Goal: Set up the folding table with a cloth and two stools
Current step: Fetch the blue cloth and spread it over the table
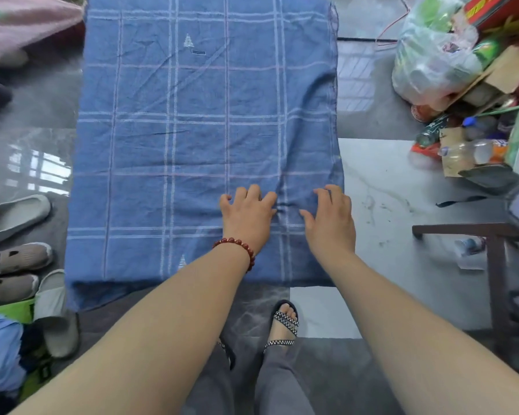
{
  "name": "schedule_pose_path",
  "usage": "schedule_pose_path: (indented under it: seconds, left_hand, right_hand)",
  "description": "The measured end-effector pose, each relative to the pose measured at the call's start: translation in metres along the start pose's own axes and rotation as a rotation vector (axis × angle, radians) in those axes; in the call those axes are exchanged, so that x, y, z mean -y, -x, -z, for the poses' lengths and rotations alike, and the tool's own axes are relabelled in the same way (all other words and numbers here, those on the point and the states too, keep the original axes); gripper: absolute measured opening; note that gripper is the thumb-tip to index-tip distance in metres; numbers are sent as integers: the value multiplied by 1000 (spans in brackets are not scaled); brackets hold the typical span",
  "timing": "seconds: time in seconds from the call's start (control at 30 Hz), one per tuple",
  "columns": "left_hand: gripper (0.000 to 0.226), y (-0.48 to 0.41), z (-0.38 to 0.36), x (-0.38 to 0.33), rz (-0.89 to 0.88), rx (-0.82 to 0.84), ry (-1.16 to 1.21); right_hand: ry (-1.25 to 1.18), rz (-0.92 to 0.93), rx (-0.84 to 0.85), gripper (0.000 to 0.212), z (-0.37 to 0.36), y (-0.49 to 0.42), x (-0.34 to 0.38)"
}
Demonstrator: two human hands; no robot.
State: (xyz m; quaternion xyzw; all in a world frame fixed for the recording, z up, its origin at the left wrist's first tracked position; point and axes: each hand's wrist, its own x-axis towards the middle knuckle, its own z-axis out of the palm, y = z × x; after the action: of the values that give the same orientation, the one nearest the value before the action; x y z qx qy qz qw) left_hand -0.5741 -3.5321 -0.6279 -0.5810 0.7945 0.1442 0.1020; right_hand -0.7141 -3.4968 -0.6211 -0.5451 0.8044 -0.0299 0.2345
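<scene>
Left hand (pixel 247 212) and right hand (pixel 331 218) side by side on the cloth (pixel 192 115), slippers (pixel 15 214) left, stool (pixel 462 228) right.

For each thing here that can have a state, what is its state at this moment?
blue cloth: spread out flat, puckered between the two hands.
left hand: on the cloth, fingers bent; unclear whether it pinches the cloth.
right hand: fingers spread, resting on the cloth.
dark-framed stool: upright on the floor, right of the cloth, partly cut off.
plastic bag: full, on the floor.
grey slipper: unworn, on the floor.
</scene>
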Motion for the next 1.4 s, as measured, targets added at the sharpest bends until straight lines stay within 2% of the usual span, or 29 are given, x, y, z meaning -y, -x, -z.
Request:
schedule_pose_path:
  seconds: [0.13, 0.3, 0.43, 0.6, 0.73, 0.8, 0.93, 1.03, 1.2, 1.3, 1.4]
  left_hand:
    - [12, -2, -1, -9, -9, -8, -19]
    - [15, 1, 5, -20, -45, -1, -3]
    - [15, 3, 10, -39, -77, -8, 45]
    - [15, 0, 9, -61, -105, 15, 140]
    - [26, 7, 3, -54, -96, 34, 172]
    - [39, 14, -2, -38, -62, 33, 160]
    - [62, 28, -7, 1, 58, 145, 103]
    - [64, 38, -8, 27, 93, 182, 107]
    - [63, 53, -7, 64, 174, 198, 141]
    - [61, 61, -9, 91, 223, 208, 148]
    - [62, 71, -12, 114, 187, 191, 110]
  right_hand:
    - [-42, -7, -46, 15, 1, -9, -6]
    - [-5, 2, -35, 12, 3, -16, -15]
    - [-16, -65, -65, 8, 12, -15, -31]
    - [47, -184, -54, 14, 18, -15, -51]
    - [9, -276, -78, 21, 15, -13, -57]
    - [-81, -225, -121, 20, 12, -10, -47]
    - [-144, -45, -162, 23, 1, -4, -15]
    - [-77, 80, -116, 33, -8, 3, 11]
    - [42, 264, 87, 53, -23, 20, 46]
    - [95, 279, 150, 58, -36, 31, 60]
    - [147, 244, 173, 61, -48, 42, 70]
